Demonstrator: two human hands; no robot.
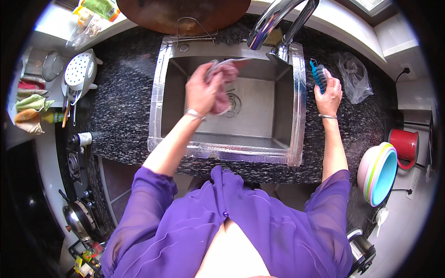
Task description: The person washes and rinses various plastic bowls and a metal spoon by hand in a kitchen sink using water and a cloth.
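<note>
My left hand (201,88) grips a crumpled pink cloth (225,87) above the stainless steel sink (257,118). The cloth hangs partly over the drain strainer (232,105) and hides some of it. To the right of the sink, my right hand (328,92) has its fingers around a blue scrub brush (317,78) with grey bristles. That brush is at the dark speckled countertop; whether it rests there or is lifted, I cannot tell. Silvery foil tape (297,132) lines the sink's rim.
A chrome faucet (267,26) arches over the sink's back right. Right of the brush lies a clear plastic bag (354,78). Stacked colourful bowls (377,173) and a red mug (404,148) stand farther right. A white colander (81,71) is at left; a large round brown lid or board (184,15) leans behind.
</note>
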